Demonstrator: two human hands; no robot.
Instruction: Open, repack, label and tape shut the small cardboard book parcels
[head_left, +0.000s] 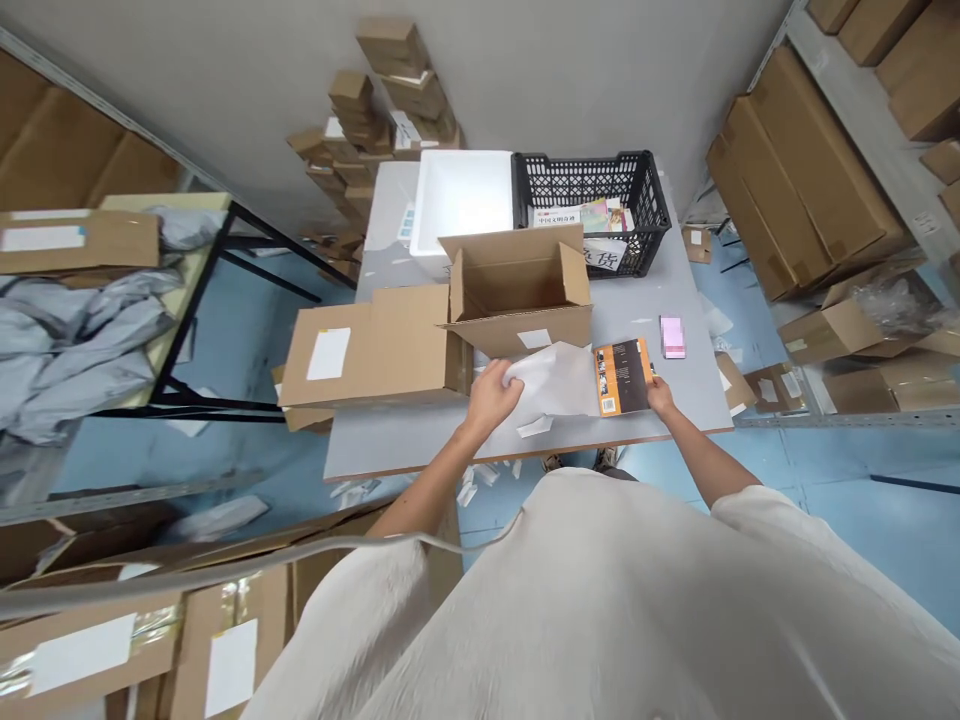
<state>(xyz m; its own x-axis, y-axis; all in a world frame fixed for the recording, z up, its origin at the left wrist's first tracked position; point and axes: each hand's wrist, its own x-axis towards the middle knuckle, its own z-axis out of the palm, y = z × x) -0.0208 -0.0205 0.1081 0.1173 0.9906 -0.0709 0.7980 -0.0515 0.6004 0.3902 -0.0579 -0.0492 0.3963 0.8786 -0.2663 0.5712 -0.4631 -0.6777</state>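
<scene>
My left hand [493,396] is closed on the edge of a white translucent wrapping sheet [559,385], just in front of an open cardboard box [517,325]. The sheet stretches rightward to an orange and black book [622,376], its barcode side facing up. My right hand [660,394] grips the book's right edge, thumb on top. Whether the book's left part lies on or inside the sheet I cannot tell. A scrap of white paper [535,427] rests near the table's front edge. Right of the book lies a small pink packet [673,338].
Behind the open box stand a white foam box [469,190] and a black plastic crate [652,215] with books inside. A flapped carton [375,345] covers the left of the grey table [405,440]. Shelves with cartons [810,180] flank the right; grey bags [82,340] lie left.
</scene>
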